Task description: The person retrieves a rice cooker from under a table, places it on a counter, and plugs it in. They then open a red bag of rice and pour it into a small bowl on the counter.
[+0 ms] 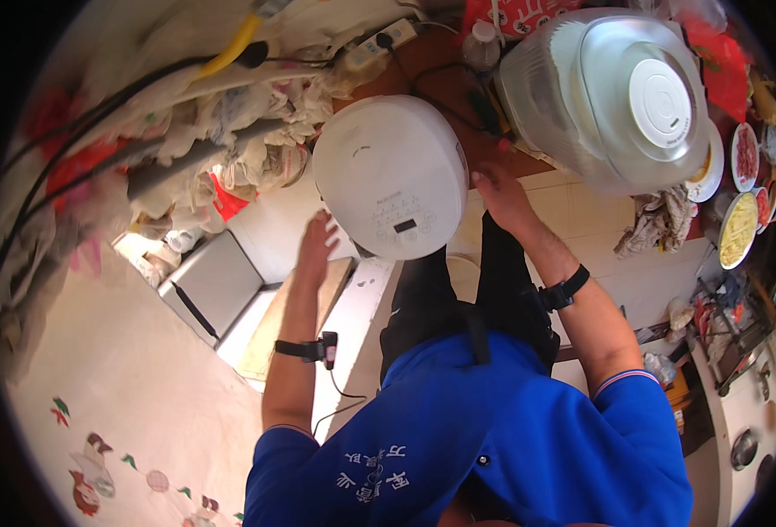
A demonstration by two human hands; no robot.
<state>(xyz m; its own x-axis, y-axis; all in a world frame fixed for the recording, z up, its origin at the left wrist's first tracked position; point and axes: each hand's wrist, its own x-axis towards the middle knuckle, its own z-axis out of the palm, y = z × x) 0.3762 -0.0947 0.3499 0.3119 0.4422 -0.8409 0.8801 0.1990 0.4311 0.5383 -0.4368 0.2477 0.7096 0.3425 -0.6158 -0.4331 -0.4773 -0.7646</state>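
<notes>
A white rice cooker [388, 171] with a small dark display and printed buttons stands at the end of a reddish-brown tabletop [440, 72], its lid down. My left hand [317, 244] is beside its left side, fingers spread, with nothing in them. On the other side, my right hand [503, 197] has its fingertips close to the cooker's right wall; whether they touch it is unclear. That hand holds nothing that I can see. Both forearms wear black straps.
A large translucent lidded container [598, 99] stands right of the cooker. Behind are a plastic bottle [481, 47] and a power strip [381, 46] with cables. Plates of cut food [738, 230] lie far right, near a crumpled cloth [658, 221]. Plastic bags [256, 118] hang at left.
</notes>
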